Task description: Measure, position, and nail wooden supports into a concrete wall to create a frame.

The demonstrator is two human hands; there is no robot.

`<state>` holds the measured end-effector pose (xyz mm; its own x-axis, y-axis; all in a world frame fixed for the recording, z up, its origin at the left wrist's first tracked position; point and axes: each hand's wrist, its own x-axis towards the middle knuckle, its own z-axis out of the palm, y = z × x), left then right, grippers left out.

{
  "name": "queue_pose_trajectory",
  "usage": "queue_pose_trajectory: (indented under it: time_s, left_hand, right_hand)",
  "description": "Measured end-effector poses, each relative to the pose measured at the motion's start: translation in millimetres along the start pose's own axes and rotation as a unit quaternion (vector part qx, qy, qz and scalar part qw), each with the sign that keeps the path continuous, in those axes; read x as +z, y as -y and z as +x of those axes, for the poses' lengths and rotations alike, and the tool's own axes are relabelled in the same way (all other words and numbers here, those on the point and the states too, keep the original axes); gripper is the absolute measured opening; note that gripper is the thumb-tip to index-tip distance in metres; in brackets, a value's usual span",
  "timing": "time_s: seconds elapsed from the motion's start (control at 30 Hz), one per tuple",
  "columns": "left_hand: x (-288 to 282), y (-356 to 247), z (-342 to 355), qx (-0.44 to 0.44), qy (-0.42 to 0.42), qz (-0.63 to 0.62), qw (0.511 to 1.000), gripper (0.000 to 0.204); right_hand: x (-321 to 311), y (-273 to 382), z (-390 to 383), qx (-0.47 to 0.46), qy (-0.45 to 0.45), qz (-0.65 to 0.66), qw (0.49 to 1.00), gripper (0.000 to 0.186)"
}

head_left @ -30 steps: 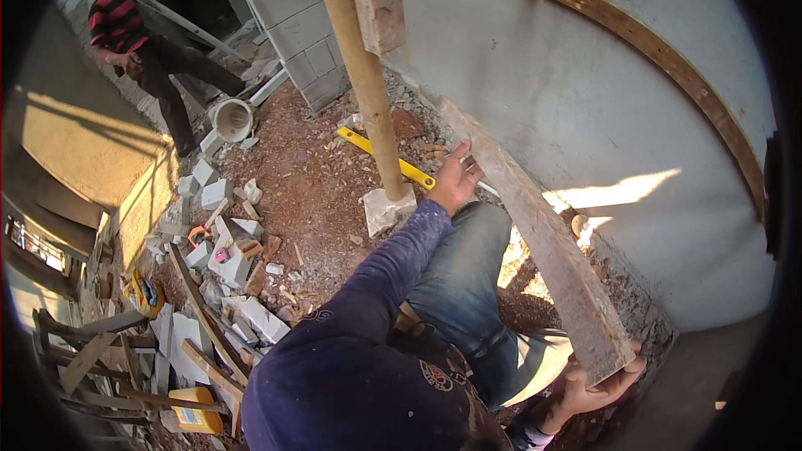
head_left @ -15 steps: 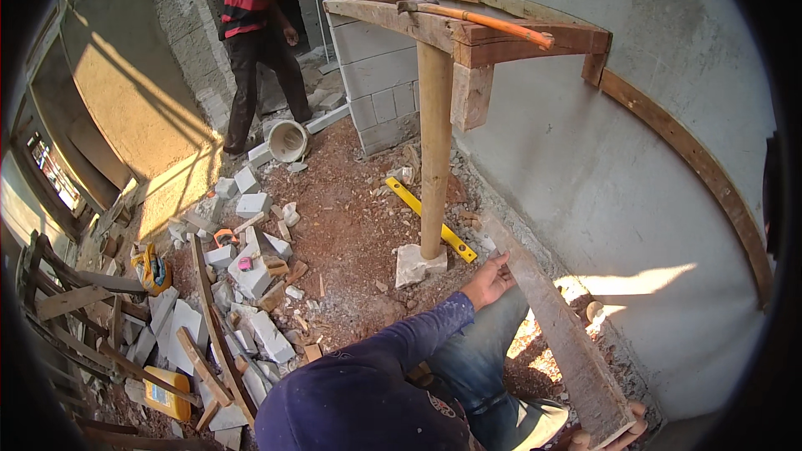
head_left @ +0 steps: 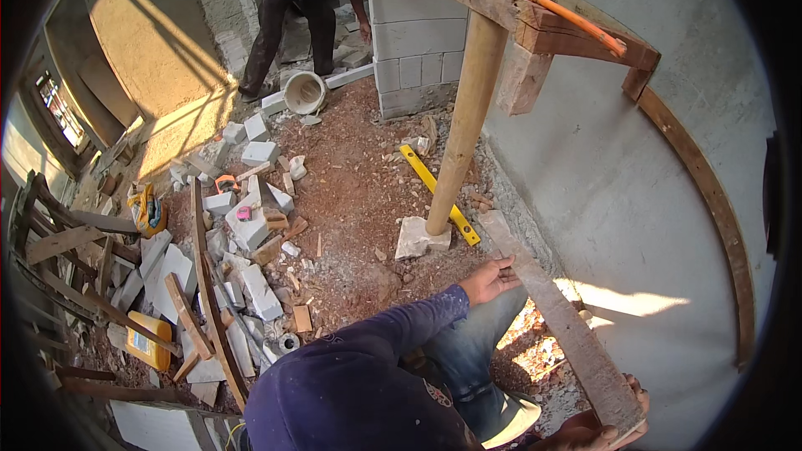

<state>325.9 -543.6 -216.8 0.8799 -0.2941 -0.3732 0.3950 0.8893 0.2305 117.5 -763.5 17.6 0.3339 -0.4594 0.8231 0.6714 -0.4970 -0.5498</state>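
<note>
A long wooden plank (head_left: pixel 561 317) slants from my lower right toward the base of the round post (head_left: pixel 469 121). My right hand (head_left: pixel 622 422) grips its near end, fingers over the right edge. Farther up, my left hand (head_left: pixel 491 281), below a navy sleeve, holds the plank's left edge between thumb and fingers; part of that grip is hidden. My jeans-covered knee (head_left: pixel 493 326) is bent beside the plank. Beyond the plank's far end, a yellow spirit level (head_left: pixel 422 169) lies on the ground, partly behind the post.
A curved wooden frame (head_left: pixel 501 2) rests on the post and block wall (head_left: pixel 418 29), with an orange-handled hammer (head_left: pixel 555 10) on top. Another person (head_left: pixel 292 25) stands at the back beside a bucket (head_left: pixel 305 93). Broken blocks (head_left: pixel 261 292) and timber offcuts (head_left: pixel 213 284) litter the left.
My view has shifted, so the scene sits differently. The other person has leaned over, and the outstretched hand now meets the frame's end. My hands stay on the plank.
</note>
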Motion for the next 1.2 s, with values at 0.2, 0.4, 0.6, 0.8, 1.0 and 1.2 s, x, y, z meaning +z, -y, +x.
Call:
queue_pose_trajectory:
  time_s: [0.2,0.4,0.6,0.8,1.0,1.2]
  left_hand:
    - [1.9,3.5,-10.5,-0.004,-0.009,0.017,1.000,0.048]
    - [-2.8,-0.3,-12.6,-0.008,0.017,0.053,0.998,0.048]
    - [-5.8,-1.0,-18.7,-0.034,0.073,0.063,0.995,0.052]
    - [-8.3,6.4,-18.2,-0.015,0.035,0.072,0.997,0.066]
    - [-14.5,12.7,-9.0,0.014,-0.003,0.113,0.993,0.074]
    - [-22.5,15.3,-1.8,0.028,0.009,0.144,0.989,0.083]
  right_hand:
    - [18.7,18.0,20.6,-0.004,0.009,0.067,0.998,0.056]
    - [27.2,22.1,32.1,0.016,-0.046,0.067,0.997,0.049]
    - [33.8,19.4,40.4,0.051,-0.100,0.067,0.991,0.048]
    - [46.0,22.6,46.9,0.045,-0.096,0.067,0.992,0.047]
    - [44.9,21.3,49.4,0.044,-0.078,0.058,0.994,0.048]
    - [46.0,22.6,48.3,0.027,-0.102,0.060,0.993,0.047]
